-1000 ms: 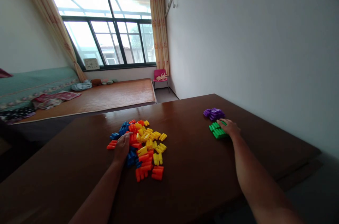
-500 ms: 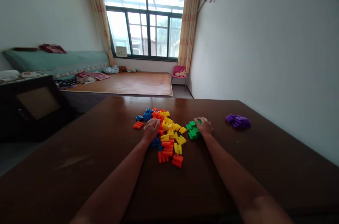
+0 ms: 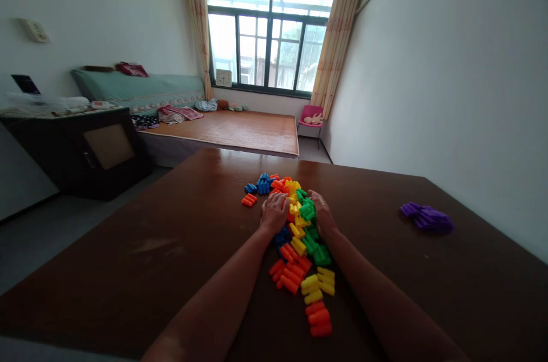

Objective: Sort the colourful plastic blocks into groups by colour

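Observation:
Several plastic building blocks lie in a loose heap on the brown table between my two hands. My left hand [image 3: 274, 211] rests against the heap's left side, fingers laid out over the orange blocks [image 3: 281, 184]. Standing on its edge, my right hand [image 3: 322, 212] presses along the green blocks [image 3: 307, 211] with its fingers stretched out. Yellow blocks [image 3: 298, 245] sit in the middle of the heap. Dark blue blocks [image 3: 281, 236] are partly hidden beside my left wrist. More orange blocks [image 3: 295, 276] spread toward me. Neither hand has a block lifted.
A separate pile of purple blocks [image 3: 426, 217] lies at the right of the table [image 3: 171, 270]. Blue blocks [image 3: 264, 183] sit at the heap's far left. Beyond the table are a bed [image 3: 240, 128], a dark cabinet [image 3: 98, 151] and a pink chair [image 3: 311, 115].
My right hand has pushed the green blocks left into the mixed heap. Some yellow and orange blocks have slid toward me. The camera view has turned left and tilted.

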Action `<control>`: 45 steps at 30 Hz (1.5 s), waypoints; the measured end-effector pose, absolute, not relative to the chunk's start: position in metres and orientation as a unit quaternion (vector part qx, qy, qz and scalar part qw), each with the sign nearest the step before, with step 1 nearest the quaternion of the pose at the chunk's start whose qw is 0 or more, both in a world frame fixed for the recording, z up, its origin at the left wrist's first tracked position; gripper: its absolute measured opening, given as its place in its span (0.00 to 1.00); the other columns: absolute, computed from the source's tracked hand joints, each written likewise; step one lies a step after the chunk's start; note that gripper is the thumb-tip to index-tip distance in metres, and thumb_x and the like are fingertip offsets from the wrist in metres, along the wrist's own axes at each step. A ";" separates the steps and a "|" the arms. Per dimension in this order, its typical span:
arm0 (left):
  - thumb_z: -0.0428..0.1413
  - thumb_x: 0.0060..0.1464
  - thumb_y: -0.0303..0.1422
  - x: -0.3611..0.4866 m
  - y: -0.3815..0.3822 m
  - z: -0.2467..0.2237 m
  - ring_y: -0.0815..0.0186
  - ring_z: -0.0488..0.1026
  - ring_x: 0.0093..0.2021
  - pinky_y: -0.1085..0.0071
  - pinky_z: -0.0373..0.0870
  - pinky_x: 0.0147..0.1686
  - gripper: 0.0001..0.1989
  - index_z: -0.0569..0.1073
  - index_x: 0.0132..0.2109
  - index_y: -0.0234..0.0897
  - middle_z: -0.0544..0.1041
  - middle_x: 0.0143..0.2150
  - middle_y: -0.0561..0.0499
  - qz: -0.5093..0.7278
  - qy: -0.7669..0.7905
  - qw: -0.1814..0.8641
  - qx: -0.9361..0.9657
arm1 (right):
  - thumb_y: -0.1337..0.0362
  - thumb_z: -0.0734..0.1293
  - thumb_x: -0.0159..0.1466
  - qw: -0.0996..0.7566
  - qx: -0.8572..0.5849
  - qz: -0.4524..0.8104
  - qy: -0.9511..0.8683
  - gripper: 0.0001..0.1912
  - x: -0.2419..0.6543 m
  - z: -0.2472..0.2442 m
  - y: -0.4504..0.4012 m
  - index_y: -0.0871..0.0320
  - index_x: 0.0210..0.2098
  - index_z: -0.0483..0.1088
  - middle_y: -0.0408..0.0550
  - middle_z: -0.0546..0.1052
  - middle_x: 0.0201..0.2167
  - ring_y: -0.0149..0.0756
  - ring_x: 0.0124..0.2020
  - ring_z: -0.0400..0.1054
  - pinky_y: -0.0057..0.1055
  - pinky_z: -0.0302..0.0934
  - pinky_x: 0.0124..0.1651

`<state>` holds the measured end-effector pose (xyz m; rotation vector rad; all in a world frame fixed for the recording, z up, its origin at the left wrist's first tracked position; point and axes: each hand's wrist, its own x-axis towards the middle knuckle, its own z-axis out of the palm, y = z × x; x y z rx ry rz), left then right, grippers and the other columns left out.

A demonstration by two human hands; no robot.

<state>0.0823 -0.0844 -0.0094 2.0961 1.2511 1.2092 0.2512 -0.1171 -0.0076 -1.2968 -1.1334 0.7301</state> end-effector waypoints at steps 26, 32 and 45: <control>0.42 0.62 0.44 0.061 -0.078 0.008 0.59 0.69 0.56 0.61 0.60 0.60 0.24 0.80 0.43 0.37 0.78 0.49 0.45 0.510 0.413 0.305 0.690 | 0.53 0.62 0.65 0.183 -0.325 -0.002 -0.928 0.20 0.254 0.043 -0.243 0.38 0.57 0.66 0.38 0.64 0.62 0.44 0.65 0.53 0.49 0.37 0.68; 0.41 0.61 0.44 0.057 -0.074 0.004 0.59 0.68 0.57 0.60 0.58 0.61 0.25 0.80 0.44 0.36 0.76 0.52 0.45 0.491 0.416 0.297 0.706 | 0.57 0.64 0.65 0.259 -0.444 -0.066 -0.855 0.18 0.290 0.036 -0.193 0.43 0.54 0.70 0.44 0.66 0.62 0.43 0.64 0.54 0.48 0.45 0.65; 0.41 0.61 0.45 0.053 -0.068 0.003 0.58 0.67 0.58 0.60 0.59 0.61 0.25 0.79 0.45 0.39 0.74 0.56 0.47 0.447 0.447 0.267 0.728 | 0.58 0.62 0.67 0.267 -0.882 -0.121 -0.369 0.15 0.571 0.086 -0.194 0.55 0.51 0.68 0.52 0.69 0.53 0.38 0.48 0.67 0.40 0.65 0.50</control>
